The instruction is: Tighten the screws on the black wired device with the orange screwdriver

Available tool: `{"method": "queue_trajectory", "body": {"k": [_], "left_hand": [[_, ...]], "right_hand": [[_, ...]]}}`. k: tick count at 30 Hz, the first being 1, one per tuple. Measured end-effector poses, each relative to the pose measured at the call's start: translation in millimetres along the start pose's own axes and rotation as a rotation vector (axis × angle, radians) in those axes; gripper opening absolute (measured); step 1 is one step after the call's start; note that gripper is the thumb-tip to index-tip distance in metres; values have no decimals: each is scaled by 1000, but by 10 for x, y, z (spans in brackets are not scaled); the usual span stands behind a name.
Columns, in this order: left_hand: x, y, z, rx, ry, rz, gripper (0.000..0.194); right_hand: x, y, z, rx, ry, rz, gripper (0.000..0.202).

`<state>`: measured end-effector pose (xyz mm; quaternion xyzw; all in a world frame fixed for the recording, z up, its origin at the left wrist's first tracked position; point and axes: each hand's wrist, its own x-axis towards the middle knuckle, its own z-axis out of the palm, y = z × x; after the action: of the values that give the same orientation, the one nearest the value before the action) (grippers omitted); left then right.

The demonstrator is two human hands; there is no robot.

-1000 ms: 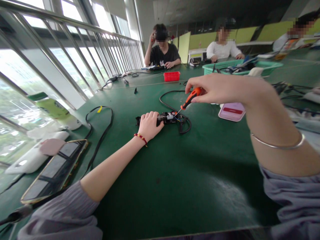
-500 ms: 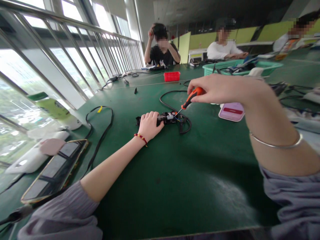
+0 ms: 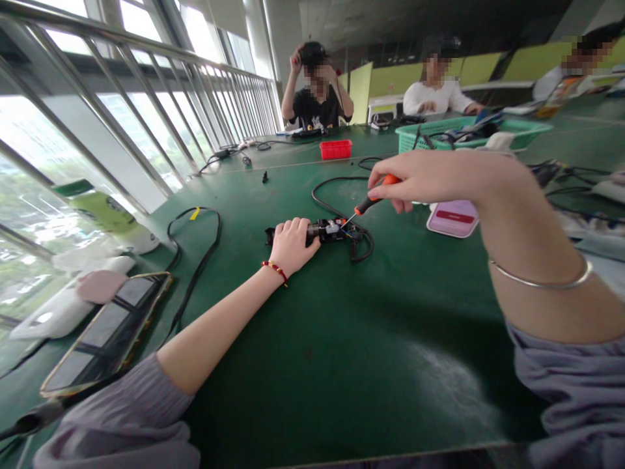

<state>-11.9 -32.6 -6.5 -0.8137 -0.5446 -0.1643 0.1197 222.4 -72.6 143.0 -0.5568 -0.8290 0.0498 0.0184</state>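
My left hand (image 3: 293,246) is wrapped over a black cylindrical device (image 3: 326,230) lying on the green table, and presses it down. The device's right end is opened up, with small coloured wires showing. In my right hand (image 3: 420,177) is an orange-and-black screwdriver (image 3: 370,200), gripped by its handle and slanting down to the left. Its tip meets the opened end of the device; what it touches there is too small to tell. A black cord (image 3: 365,251) curls round beside that end.
A red tray (image 3: 336,149) and a green basket (image 3: 406,139) of cables stand farther back. A pink-framed phone (image 3: 453,219) lies to the right. Another phone (image 3: 105,332), a loose cable (image 3: 217,228) and a green-capped cup (image 3: 105,215) are at left. Several people sit across the table.
The fingers of my right hand have shifted round the screwdriver's handle, which has turned. My left hand and the device stay put. A co-worker's hands have moved in the background.
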Motion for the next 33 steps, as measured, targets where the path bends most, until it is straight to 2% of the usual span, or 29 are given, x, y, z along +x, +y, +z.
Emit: {"method": "queue_trajectory", "body": {"k": [2, 4, 9, 13, 15, 17, 20, 22, 26, 28, 30, 33], "left_hand": [[1, 2, 2, -7, 0, 0, 30], [4, 6, 1, -14, -3, -2, 30], [8, 12, -8, -5, -7, -3, 30], [4, 12, -19, 8, -15, -7, 30], [1, 10, -21, 12, -17, -6, 30], [0, 7, -15, 14, -13, -4, 30], [-2, -3, 2, 16, -7, 0, 31], [-2, -12, 13, 19, -3, 2, 31], [1, -25, 21, 17, 3, 9, 31], [3, -25, 19, 10, 3, 9, 31], [4, -20, 16, 3, 2, 8, 30], [4, -9, 11, -2, 0, 7, 31]], "right_hand": [[-7, -24, -3, 53, -58, 37, 47], [-12, -49, -3, 70, -30, 32, 55], [-16, -51, 7, 53, 123, -47, 39], [-42, -28, -19, -19, 159, -79, 45], [-51, -24, -33, -21, 138, -54, 41], [-48, -20, -36, 34, 52, 9, 35], [-31, -6, -24, 113, -91, 67, 42], [-21, 8, -16, 107, -78, 57, 41], [-10, 41, -17, -32, 83, -58, 31], [-9, 48, -20, -66, 120, -76, 29], [-12, 43, -18, -22, 93, -31, 28], [-22, 13, -11, 81, -22, 49, 43]]}}
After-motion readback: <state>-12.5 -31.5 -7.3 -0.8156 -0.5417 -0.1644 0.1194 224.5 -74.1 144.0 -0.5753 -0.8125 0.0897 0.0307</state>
